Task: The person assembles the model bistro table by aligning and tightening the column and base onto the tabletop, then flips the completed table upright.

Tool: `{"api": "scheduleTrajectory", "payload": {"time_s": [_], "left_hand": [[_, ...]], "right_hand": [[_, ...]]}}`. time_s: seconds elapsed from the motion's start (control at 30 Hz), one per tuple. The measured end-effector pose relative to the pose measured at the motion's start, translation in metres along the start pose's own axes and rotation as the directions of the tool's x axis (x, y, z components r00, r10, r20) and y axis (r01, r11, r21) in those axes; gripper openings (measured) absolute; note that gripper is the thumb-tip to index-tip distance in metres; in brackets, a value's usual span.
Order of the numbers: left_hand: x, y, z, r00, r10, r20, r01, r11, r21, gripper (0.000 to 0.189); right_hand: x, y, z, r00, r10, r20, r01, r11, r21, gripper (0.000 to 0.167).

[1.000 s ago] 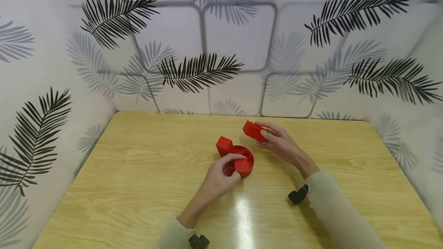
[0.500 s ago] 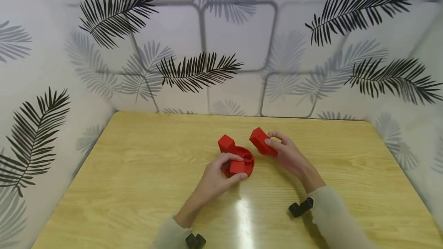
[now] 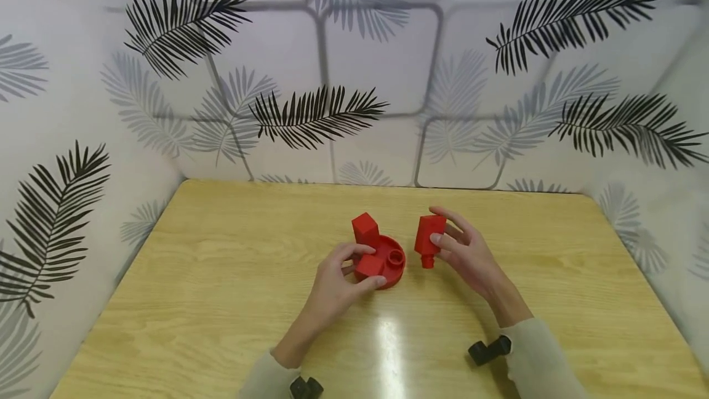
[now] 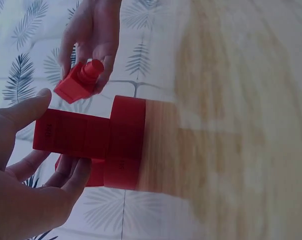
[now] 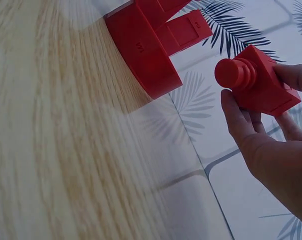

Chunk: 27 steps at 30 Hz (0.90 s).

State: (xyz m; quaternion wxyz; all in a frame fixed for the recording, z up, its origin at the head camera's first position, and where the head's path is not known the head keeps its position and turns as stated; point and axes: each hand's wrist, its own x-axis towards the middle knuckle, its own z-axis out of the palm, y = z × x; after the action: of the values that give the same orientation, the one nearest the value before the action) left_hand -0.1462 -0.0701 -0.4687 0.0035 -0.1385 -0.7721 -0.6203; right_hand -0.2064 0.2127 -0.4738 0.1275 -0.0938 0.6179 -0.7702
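A round red base (image 3: 394,277) sits on the table, with a ring-shaped socket (image 3: 395,257) showing at its right. Two red rectangular blocks rise from it: a back block (image 3: 365,229) and a front block (image 3: 368,266). My left hand (image 3: 332,282) grips the front block between thumb and fingers; in the left wrist view that block (image 4: 71,132) joins the base. To the right of the base, my right hand (image 3: 471,258) holds another red block (image 3: 429,233) in the air. Its round, ridged peg (image 5: 236,74) points down in the head view.
The light wooden table (image 3: 232,263) ends at a wall (image 3: 376,140) patterned with leaves. Black wrist cameras sit on both sleeves, including the right camera (image 3: 488,350). Glare lies on the table in front of the base.
The right hand has turned its block from lying tilted to upright, peg down, and shifted it right. The left hand has moved slightly left, turning the base and its blocks a little.
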Motion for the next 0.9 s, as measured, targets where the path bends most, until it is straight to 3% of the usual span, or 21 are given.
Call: {"api": "scheduleTrajectory", "payload": {"time_s": [0.27, 0.63, 0.9], "left_hand": [[0.003, 0.001, -0.016, 0.998, -0.037, 0.041, 0.040, 0.997, -0.062, 0.054], [0.006, 0.002, -0.027, 0.996, -0.048, 0.071, 0.054, 0.994, -0.093, 0.046], [0.008, -0.002, -0.026, 0.996, -0.055, 0.075, 0.064, 0.991, -0.117, 0.046]], "right_hand": [[-0.011, -0.001, 0.006, 0.987, -0.087, -0.136, 0.075, 0.993, -0.088, 0.045], [-0.023, -0.001, 0.011, 0.982, -0.132, -0.133, 0.129, 0.991, -0.030, 0.044], [-0.028, 0.000, 0.017, 0.972, -0.190, -0.139, 0.177, 0.979, -0.097, 0.040]]}}
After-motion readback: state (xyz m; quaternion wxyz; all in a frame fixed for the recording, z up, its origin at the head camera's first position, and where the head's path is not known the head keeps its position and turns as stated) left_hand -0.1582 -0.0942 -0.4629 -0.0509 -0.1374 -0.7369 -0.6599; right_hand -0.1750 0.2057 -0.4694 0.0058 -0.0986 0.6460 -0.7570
